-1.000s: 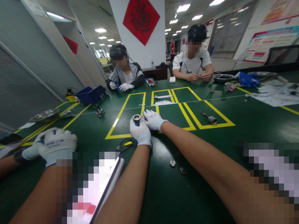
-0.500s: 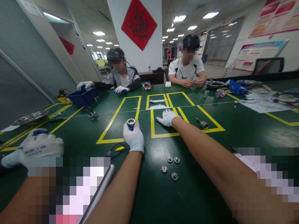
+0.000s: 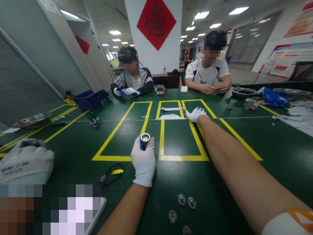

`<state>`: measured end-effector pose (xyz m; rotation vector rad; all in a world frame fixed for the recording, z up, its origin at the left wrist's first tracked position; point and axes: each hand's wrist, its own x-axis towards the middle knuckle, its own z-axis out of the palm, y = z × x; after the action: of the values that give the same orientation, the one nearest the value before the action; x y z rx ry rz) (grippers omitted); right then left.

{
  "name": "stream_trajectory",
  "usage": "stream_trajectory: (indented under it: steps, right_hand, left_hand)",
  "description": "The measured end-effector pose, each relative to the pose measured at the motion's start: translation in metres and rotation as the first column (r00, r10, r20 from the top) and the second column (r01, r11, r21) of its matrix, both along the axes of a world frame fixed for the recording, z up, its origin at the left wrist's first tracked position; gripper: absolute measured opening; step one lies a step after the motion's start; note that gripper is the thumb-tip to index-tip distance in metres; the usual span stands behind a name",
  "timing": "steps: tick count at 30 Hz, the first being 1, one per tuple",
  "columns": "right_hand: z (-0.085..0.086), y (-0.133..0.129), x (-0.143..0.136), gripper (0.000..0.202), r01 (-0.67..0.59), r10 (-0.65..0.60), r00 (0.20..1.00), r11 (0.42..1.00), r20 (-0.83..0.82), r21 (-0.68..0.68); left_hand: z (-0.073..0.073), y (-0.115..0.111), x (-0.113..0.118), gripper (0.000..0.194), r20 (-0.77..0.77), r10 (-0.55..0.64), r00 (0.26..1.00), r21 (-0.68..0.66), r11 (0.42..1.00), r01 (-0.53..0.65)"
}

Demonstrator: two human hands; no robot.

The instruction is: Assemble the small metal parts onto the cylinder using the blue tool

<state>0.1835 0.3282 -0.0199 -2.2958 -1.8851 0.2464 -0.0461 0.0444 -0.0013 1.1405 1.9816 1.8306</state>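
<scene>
My left hand (image 3: pixel 143 160), in a white glove with blue on the fingers, is closed around a round cup-shaped metal part (image 3: pixel 145 138). Its bright silver rim and hollow inside face up toward me; the lower part is hidden by the fingers. My right hand (image 3: pixel 196 114), gloved alike, reaches far forward with its fingers spread and nothing seen in it. It is over a yellow tape line, right of the white paper strips (image 3: pixel 171 117). Nearer to me lie several small round metal discs with raised hubs (image 3: pixel 181 199).
A gloved hand of a neighbour (image 3: pixel 26 161) is at the left. Two people sit opposite. Yellow tape frames (image 3: pixel 183 158) mark the green table. A cable (image 3: pixel 114 173), a blue bin (image 3: pixel 89 100), metal parts (image 3: pixel 94 121) and blue gloves (image 3: pixel 276 97) lie around.
My right hand has moved forward and right, and my forearm now covers where a metal cylinder with a shaft lay. My left hand still grips the cup-shaped part. The view has shifted.
</scene>
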Motion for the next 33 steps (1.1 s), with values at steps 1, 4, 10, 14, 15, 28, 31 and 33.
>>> stream_trajectory:
  steps: [1,4,10,14,15,28,31,33]
  right_hand:
    - [-0.004,0.01,0.002,0.112,0.008,-0.008,1.0,1.0,0.007,0.021]
    - [-0.014,0.036,0.003,0.114,-0.002,-0.001,0.999,0.997,0.037,0.082]
    - [-0.016,0.076,-0.009,0.11,-0.129,0.13,0.991,0.98,0.002,0.151]
    - [-0.017,0.099,-0.019,0.104,-0.191,0.193,0.981,0.97,0.005,0.151]
    - [-0.018,0.102,-0.021,0.104,-0.218,0.215,0.976,0.967,0.034,0.133]
    - [0.01,0.027,-0.016,0.092,-0.409,0.418,0.894,0.908,0.161,-0.088]
    - [0.016,-0.006,-0.009,0.093,-0.421,0.442,0.882,0.895,0.163,-0.146]
    - [0.019,-0.027,0.008,0.093,-0.405,0.434,0.886,0.896,0.164,-0.179]
  left_hand:
    - [0.0,0.0,0.0,0.036,0.005,-0.004,1.0,-0.009,1.0,0.004]
    - [0.003,-0.002,0.001,0.04,0.021,-0.025,0.999,-0.039,0.999,0.026]
    - [0.007,-0.005,0.003,0.043,0.073,-0.011,0.997,-0.115,0.993,0.019]
    - [0.007,-0.005,0.003,0.044,0.126,0.011,0.992,-0.157,0.988,0.009]
    - [0.007,-0.004,0.003,0.044,0.132,0.007,0.991,-0.153,0.988,0.013]
    - [0.003,0.0,0.001,0.034,0.018,-0.077,0.997,-0.064,0.995,0.078]
    - [0.003,-0.002,0.0,0.033,-0.015,-0.107,0.994,-0.051,0.993,0.106]
    - [0.003,-0.003,-0.001,0.033,-0.048,-0.115,0.992,-0.054,0.992,0.112]
